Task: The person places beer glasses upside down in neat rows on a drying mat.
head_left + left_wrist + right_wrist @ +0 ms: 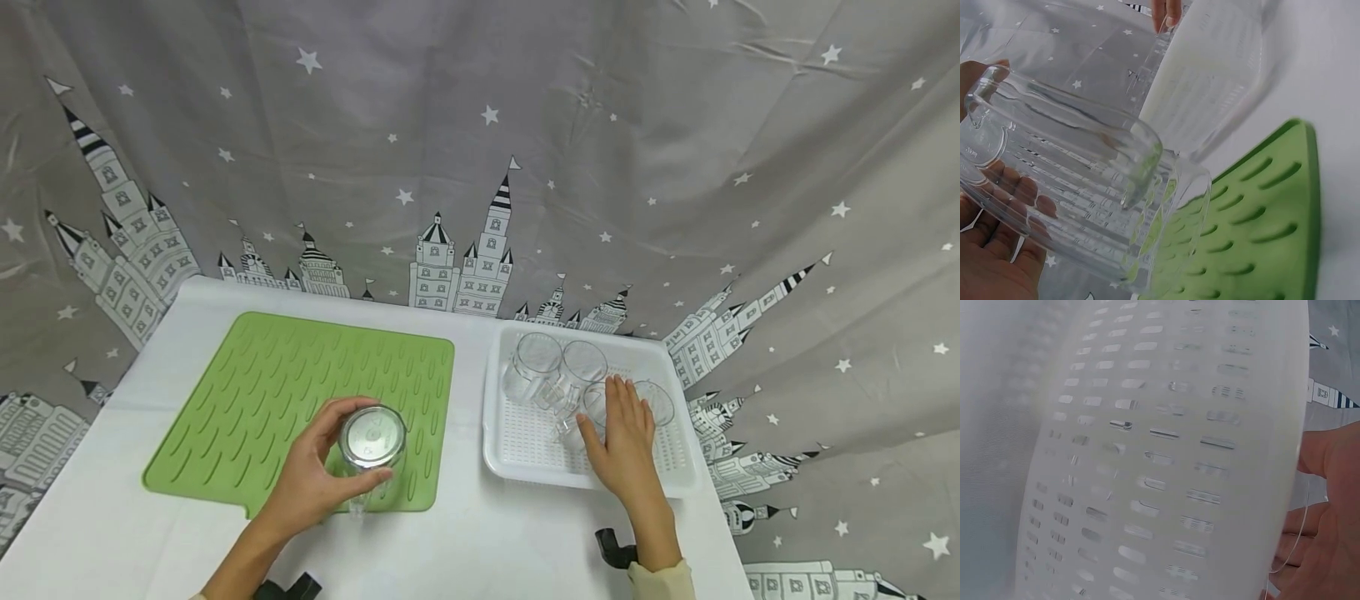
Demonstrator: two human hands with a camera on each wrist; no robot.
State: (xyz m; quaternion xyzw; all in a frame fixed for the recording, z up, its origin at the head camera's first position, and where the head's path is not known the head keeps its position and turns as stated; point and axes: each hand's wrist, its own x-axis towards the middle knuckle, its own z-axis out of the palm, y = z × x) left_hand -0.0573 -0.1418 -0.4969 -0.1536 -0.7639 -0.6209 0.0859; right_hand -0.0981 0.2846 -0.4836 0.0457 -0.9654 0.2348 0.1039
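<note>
My left hand grips a clear glass mug over the green drying mat. Its round base faces up, and its handle points toward me. In the left wrist view the ribbed side of this mug fills the middle, with fingers showing through it. Over at the white basket, my right hand reaches in among clear glass mugs, fingers extended and thumb spread beside one mug. The basket wall hides part of this hand in the right wrist view.
The mat and basket lie side by side on a white table, with a strip of tabletop between them. Several mugs stand inside the basket, mostly toward its back and right. Behind the table hangs a grey curtain with castles and stars.
</note>
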